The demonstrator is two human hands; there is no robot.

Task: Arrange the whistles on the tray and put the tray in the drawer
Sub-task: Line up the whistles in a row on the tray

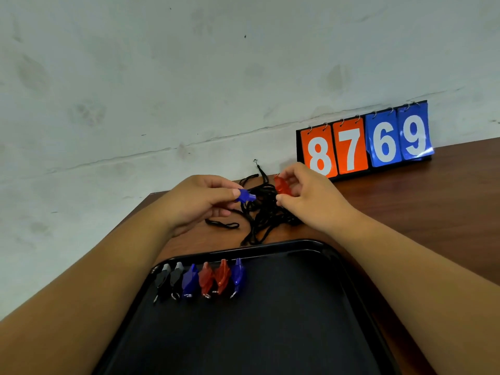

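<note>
A black tray [311, 307] lies on the brown table in front of me. Along its far left edge stands a row of several whistles: two black [169, 280], a blue [190, 280], two red [213, 277] and another blue [239, 276]. Beyond the tray, my left hand [200, 201] pinches a blue whistle [244, 196]. My right hand [308, 196] pinches a red whistle [282, 186]. A tangle of black lanyard cords [263, 212] lies between and beneath both hands.
A flip scoreboard [364, 142] showing 8 7 6 9 stands at the back right against the pale wall [189, 77]. The table [433, 212] ends at its left edge near my left forearm.
</note>
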